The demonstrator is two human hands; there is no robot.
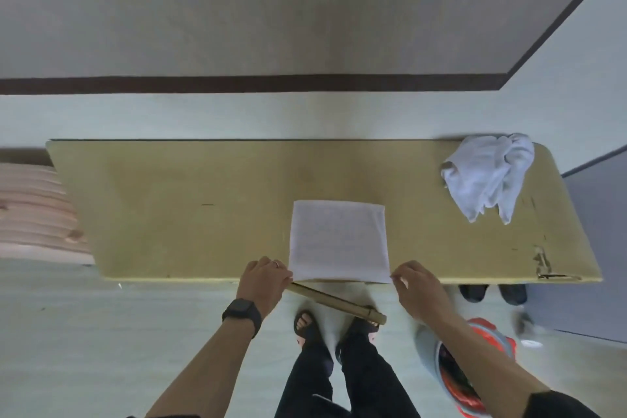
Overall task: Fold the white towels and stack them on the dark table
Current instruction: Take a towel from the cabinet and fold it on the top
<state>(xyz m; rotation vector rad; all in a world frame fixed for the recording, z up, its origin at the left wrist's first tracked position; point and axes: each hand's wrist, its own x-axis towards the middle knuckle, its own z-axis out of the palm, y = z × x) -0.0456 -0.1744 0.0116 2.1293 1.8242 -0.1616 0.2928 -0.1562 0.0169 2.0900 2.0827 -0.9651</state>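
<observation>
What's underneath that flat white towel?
Only the table shows around the towel, pinched at its near corners by the left hand and right hand. Anything beneath it is covered.

A folded white towel (pixel 339 241) is lying at the table's (pixel 190 207) near edge; the left hand (pixel 263 282) and right hand (pixel 419 292) are pinching its near corners. A crumpled white towel (pixel 485 176) is sitting at the far right corner.

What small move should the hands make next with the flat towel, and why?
Probably fold the near edge over to the far edge: the left hand and right hand each pinch a near corner of the flat towel, spread on the table.
</observation>
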